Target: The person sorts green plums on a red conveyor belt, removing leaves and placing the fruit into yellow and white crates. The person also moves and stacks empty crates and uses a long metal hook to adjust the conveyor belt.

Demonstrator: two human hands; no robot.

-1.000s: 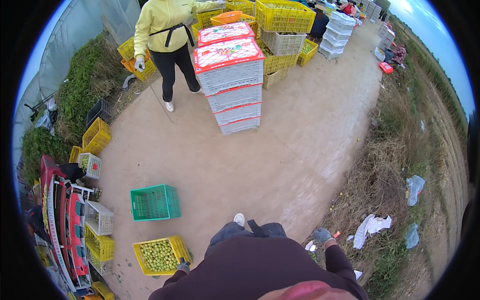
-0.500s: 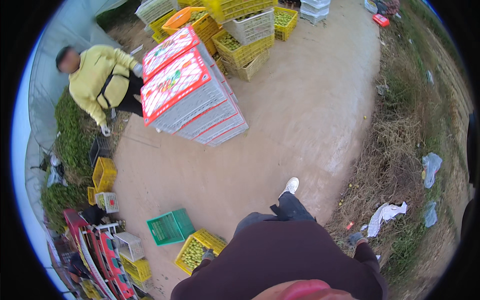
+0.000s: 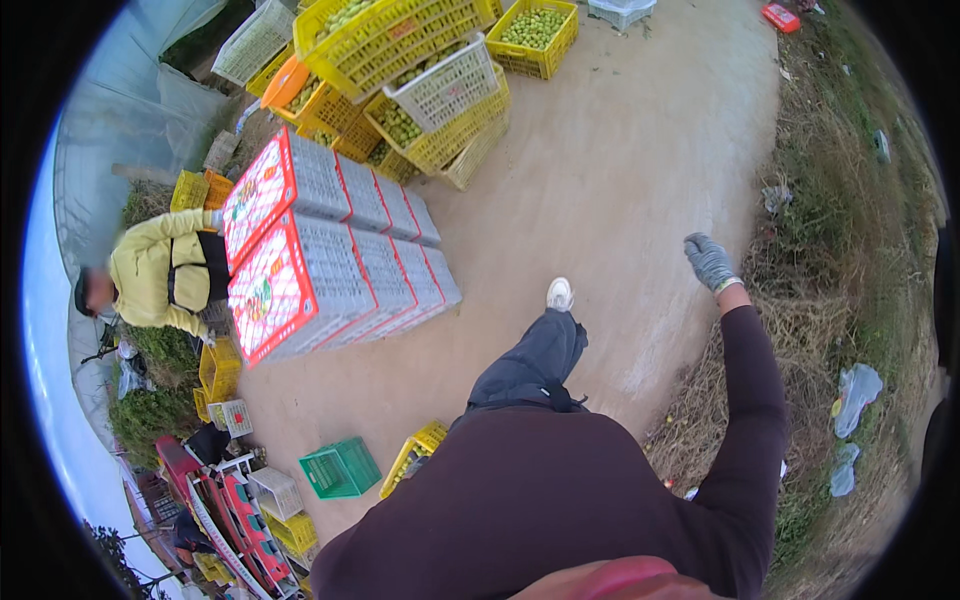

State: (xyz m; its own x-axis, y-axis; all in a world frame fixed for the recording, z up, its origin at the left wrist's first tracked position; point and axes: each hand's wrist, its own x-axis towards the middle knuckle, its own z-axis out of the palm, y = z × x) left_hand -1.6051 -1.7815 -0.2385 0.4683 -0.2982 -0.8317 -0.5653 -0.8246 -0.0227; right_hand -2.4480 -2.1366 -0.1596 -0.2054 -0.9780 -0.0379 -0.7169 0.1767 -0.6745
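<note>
A sliver of my left hand (image 3: pixel 416 465), in a grey glove, shows at the near edge of a yellow plastic crate (image 3: pixel 428 437). Round green fruit lies in this crate, and my torso covers much of it and my left arm. The hand has hold of the crate's edge, though its fingers are mostly hidden. My right hand (image 3: pixel 711 263), in a grey striped glove, is raised out to the right above the edge of the path. Its fingers are curled in, and nothing shows in them.
Stacked white-and-red crates (image 3: pixel 365 270) stand ahead left, with a person in a yellow top (image 3: pixel 160 265) beside them. Yellow fruit crates (image 3: pixel 400 40) are piled behind. A green crate (image 3: pixel 340 469) sits at left, near a red vehicle (image 3: pixel 240 520). Dry grass (image 3: pixel 790 310) borders the right.
My right hand has swung forward and up from my side. The yellow crate has moved forward past the green one along with my left hand. I have stepped closer to the stacked crates.
</note>
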